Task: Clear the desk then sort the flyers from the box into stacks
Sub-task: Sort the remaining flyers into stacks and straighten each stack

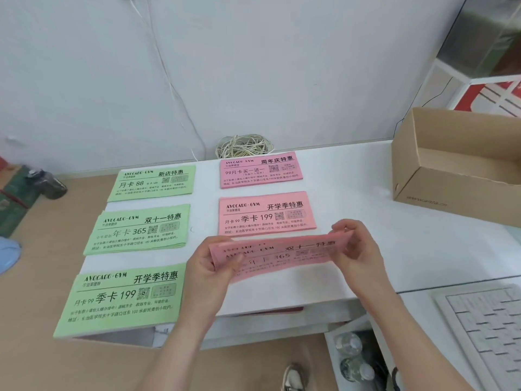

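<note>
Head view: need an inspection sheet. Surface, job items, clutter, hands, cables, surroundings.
Surface: white desk, flyers lying flat on it.
Job's things: back green stack, middle green stack, front green stack in a left column; back pink stack, front pink stack beside them; cardboard box far right, visible interior empty.
Clutter: nothing seen.
Grippers: left hand and right hand each pinch one end of the pink flyer bundle above the desk.
Cables: cable coil at the wall; cord up the wall.
Surroundings: keyboard lower right; water bottles under the desk.
</note>
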The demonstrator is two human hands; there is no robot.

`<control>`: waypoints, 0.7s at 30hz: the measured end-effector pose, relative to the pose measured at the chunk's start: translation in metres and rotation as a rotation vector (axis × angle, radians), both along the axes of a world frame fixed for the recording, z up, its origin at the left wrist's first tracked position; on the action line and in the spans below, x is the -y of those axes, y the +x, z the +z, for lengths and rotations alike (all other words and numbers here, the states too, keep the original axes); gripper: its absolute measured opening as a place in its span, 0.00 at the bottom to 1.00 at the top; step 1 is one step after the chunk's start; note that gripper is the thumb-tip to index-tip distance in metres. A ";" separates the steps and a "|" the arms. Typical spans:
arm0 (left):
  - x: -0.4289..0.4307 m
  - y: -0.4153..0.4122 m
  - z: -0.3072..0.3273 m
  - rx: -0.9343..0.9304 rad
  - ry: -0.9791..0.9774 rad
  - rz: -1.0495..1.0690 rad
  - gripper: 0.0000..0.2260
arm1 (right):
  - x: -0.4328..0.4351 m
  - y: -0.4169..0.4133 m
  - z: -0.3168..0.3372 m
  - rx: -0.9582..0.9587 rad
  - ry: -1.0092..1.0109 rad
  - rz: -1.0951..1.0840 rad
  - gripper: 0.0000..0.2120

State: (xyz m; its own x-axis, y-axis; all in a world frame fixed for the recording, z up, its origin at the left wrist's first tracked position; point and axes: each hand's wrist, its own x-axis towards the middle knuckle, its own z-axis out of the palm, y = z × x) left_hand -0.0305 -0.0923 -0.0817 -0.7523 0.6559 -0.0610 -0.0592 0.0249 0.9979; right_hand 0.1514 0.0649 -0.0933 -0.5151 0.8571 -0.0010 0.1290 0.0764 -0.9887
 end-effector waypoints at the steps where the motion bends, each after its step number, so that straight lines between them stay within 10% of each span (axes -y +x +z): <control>1: 0.000 0.000 -0.005 0.014 -0.002 -0.007 0.15 | 0.001 -0.002 -0.004 -0.018 0.011 -0.018 0.12; 9: -0.008 0.003 -0.024 -0.025 -0.082 0.029 0.17 | 0.013 -0.019 -0.022 -0.075 0.266 -0.056 0.35; 21: -0.002 -0.001 -0.031 -0.072 -0.160 -0.027 0.13 | 0.014 -0.015 -0.029 0.081 0.568 -0.003 0.26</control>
